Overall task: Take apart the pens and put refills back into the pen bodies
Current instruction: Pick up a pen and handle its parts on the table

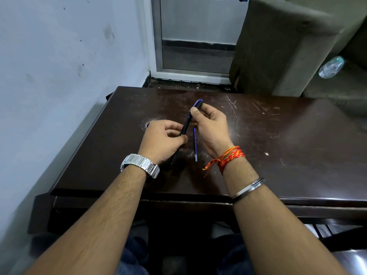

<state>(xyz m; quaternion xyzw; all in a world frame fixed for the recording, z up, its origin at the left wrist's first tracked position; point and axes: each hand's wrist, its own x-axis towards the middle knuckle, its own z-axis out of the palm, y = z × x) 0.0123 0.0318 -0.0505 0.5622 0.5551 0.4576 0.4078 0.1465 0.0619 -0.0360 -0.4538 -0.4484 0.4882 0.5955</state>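
Note:
A black pen with blue trim is held above the dark wooden table, tilted with its top end pointing away from me. My right hand pinches its upper part near the blue clip. My left hand grips its lower end. A thin blue refill lies loose on the table between my wrists, tip toward me. Another dark pen part lies partly hidden under my left hand. Something small and blue peeks out past my left knuckles.
A white wall runs close along the table's left edge. A grey sofa stands behind the table at the right with a plastic bottle on its seat. A door frame is behind the table.

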